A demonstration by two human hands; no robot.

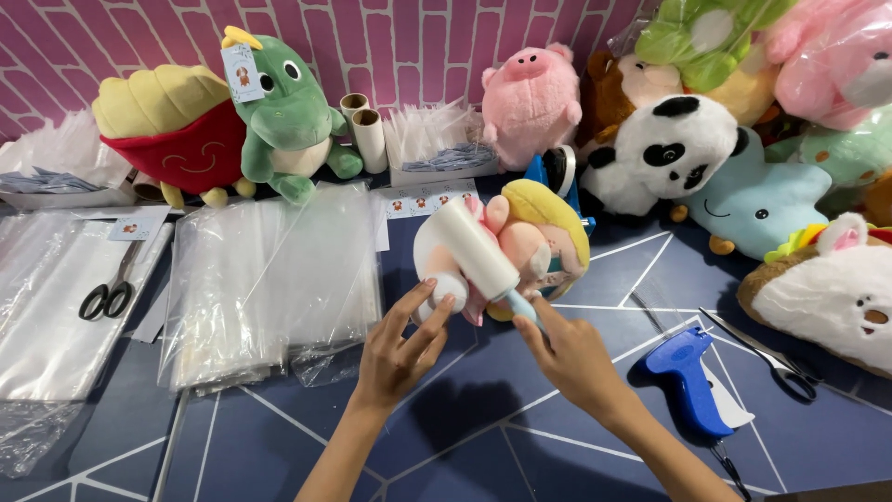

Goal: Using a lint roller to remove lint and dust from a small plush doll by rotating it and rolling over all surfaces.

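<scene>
Two hands work near the middle of the dark blue tabletop (520, 437). The left hand (400, 349) is spread partly open, its fingertips touching the pale underside of one plush doll (530, 246) with yellow hair, which lies on the tabletop just beyond both hands. The right hand (571, 358) is closed around the light blue handle of one lint roller (478, 249), whose white roll rests on the doll.

To the right lies one blue tagging gun (688, 372), with one pair of scissors (771, 358) just beyond it; a second pair of scissors (107, 297), black-handled, lies far left on clear bags. One stack of clear plastic bags (269, 279) sits left of the left hand. Along the far edge stand one green dinosaur plush (288, 116), one red and yellow plush (177, 130), two cardboard tubes (364, 130), one pink pig plush (531, 102) and one panda plush (664, 149), with more plush toys piled far right.
</scene>
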